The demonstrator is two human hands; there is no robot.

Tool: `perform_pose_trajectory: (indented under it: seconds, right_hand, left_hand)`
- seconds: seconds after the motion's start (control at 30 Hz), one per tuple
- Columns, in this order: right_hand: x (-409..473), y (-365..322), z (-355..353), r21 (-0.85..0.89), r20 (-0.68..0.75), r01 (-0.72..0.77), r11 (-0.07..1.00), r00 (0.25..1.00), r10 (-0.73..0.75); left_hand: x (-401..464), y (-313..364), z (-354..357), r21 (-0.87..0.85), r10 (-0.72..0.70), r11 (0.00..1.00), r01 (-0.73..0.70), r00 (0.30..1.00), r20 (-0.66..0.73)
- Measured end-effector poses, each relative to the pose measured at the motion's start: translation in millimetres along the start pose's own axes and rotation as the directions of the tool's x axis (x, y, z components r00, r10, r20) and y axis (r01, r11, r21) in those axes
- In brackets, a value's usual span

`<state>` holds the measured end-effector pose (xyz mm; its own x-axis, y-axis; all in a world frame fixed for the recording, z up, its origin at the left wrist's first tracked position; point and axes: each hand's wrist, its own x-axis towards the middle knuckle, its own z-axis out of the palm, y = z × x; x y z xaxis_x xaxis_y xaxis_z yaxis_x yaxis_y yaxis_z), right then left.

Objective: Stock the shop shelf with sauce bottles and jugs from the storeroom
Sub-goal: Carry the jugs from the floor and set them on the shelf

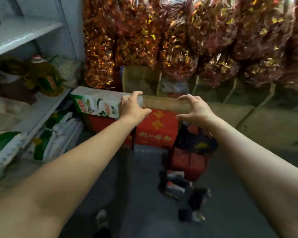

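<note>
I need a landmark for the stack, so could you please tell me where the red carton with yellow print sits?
The red carton with yellow print sits centre frame on the floor, just below both outstretched hands.

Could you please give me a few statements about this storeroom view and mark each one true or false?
1. Both hands, left and right, reach toward the brown cardboard box. True.
2. The right hand grips a sauce bottle. False: its fingers are spread and hold nothing.
3. A red carton sits below the brown box. True.
4. The grey shelf unit stands on the person's right. False: it is on the left.
5. Shiny red and gold bags are piled behind the boxes. True.
</note>
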<state>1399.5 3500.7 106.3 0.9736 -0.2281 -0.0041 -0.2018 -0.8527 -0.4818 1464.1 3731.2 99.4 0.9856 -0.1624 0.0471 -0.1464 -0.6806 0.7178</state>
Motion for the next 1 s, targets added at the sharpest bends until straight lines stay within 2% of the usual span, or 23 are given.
perform_pose_trajectory:
  seconds: [0.2,0.3,0.4,0.53,0.67,0.8,1.0]
  right_hand:
    - [-61.4,99.4,2.1,0.054,0.021,-0.131,0.990,0.991,0.131]
    - [-82.7,135.4,17.0,0.077,0.017,-0.173,0.982,0.985,0.172]
    - [-104.3,180.0,42.5,0.117,0.041,-0.283,0.952,0.959,0.280]
    - [-138.1,234.7,81.6,0.134,0.115,-0.479,0.868,0.877,0.466]
    - [-171.2,290.1,140.5,0.161,0.172,-0.630,0.759,0.776,0.608]
    - [-202.7,331.6,207.7,0.182,0.240,-0.743,0.644,0.669,0.704]
    - [-232.1,380.9,307.3,0.212,0.309,-0.830,0.516,0.558,0.771]
  left_hand:
    - [-46.2,26.9,79.4,0.038,0.009,0.999,-0.014,0.993,0.116]
    - [-54.3,28.6,116.2,0.077,0.025,0.996,-0.041,0.981,0.194]
    - [-60.4,23.4,158.8,0.088,0.013,0.995,-0.040,0.958,0.287]
    - [-77.4,-5.7,230.7,0.101,-0.022,0.995,-0.024,0.903,0.429]
    - [-97.6,-48.8,301.8,0.127,-0.103,0.991,0.036,0.811,0.575]
    - [-115.2,-96.3,360.2,0.161,-0.150,0.985,0.058,0.744,0.651]
    - [-136.3,-164.3,443.6,0.206,-0.222,0.973,0.102,0.642,0.734]
